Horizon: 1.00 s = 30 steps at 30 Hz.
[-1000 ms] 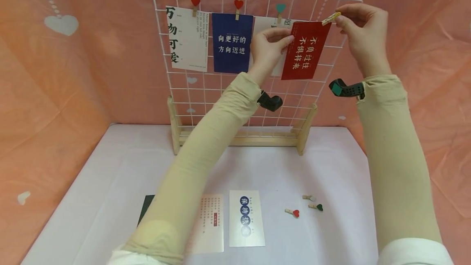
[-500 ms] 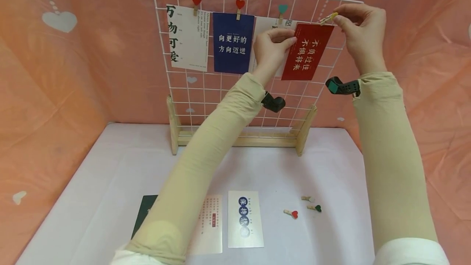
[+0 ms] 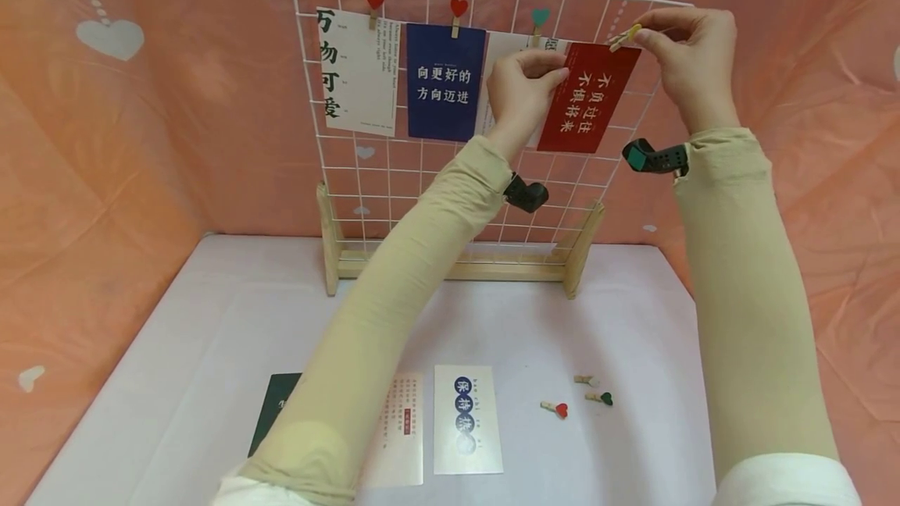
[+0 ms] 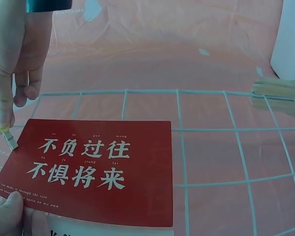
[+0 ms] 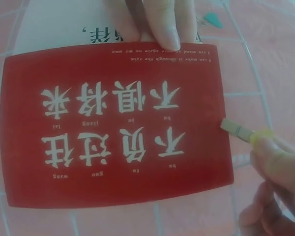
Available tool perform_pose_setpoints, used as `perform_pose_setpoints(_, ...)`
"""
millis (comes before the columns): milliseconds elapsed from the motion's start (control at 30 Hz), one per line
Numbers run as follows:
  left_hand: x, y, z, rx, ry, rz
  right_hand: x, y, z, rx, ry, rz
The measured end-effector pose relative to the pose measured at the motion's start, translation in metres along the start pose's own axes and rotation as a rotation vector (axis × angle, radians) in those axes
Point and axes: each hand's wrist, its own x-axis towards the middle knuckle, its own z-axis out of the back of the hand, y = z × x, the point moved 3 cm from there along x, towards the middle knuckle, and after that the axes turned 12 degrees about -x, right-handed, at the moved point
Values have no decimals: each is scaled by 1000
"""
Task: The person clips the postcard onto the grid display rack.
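Observation:
My left hand (image 3: 522, 92) pinches the left edge of a red card (image 3: 589, 100) with pale lettering, holding it against the upper right of a white wire grid (image 3: 450, 170). Between thumb and finger, my right hand (image 3: 696, 61) pinches a small wooden clothespin (image 3: 622, 39) with a yellow top. In the right wrist view the clothespin's tip (image 5: 230, 126) meets the card's top edge; whether it bites on the grid wire cannot be told. Left of the red card hang a white card (image 3: 495, 61), partly covered by my left hand, a blue card (image 3: 446, 119) and a lettered white card (image 3: 362, 76).
Heart-topped clothespins, such as a red one (image 3: 375, 2), hold the hanging cards. On the white table (image 3: 232, 295) lie a dark green card (image 3: 270, 404), a pink-white card (image 3: 408, 459), a white card with blue circles (image 3: 485, 443), and loose clothespins (image 3: 555, 409). Wooden feet (image 3: 580, 256) support the grid.
My right hand has shifted slightly left, bringing the clothespin onto the red card's top edge. My left hand has moved slightly right, still holding the card.

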Motion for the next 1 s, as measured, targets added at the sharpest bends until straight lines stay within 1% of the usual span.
perform_pose_setpoints(100,-1,0,0,23,-8,-16,0,1,0,-10,22,-8)
perform_pose_setpoints(267,-2,0,-1,31,-12,-32,1,2,-1,2,54,-39)
perform_pose_setpoints(367,-2,1,-1,28,-15,-31,2,3,-3,-13,59,-54)
perform_pose_setpoints(500,-2,0,-2,27,-19,-33,3,5,-4,-48,45,-54)
perform_pose_setpoints(833,-3,-2,-1,39,-25,-36,3,9,-7,-78,7,-73)
perform_pose_setpoints(1000,-4,-1,-2,56,-18,-53,3,8,-7,-79,8,-82)
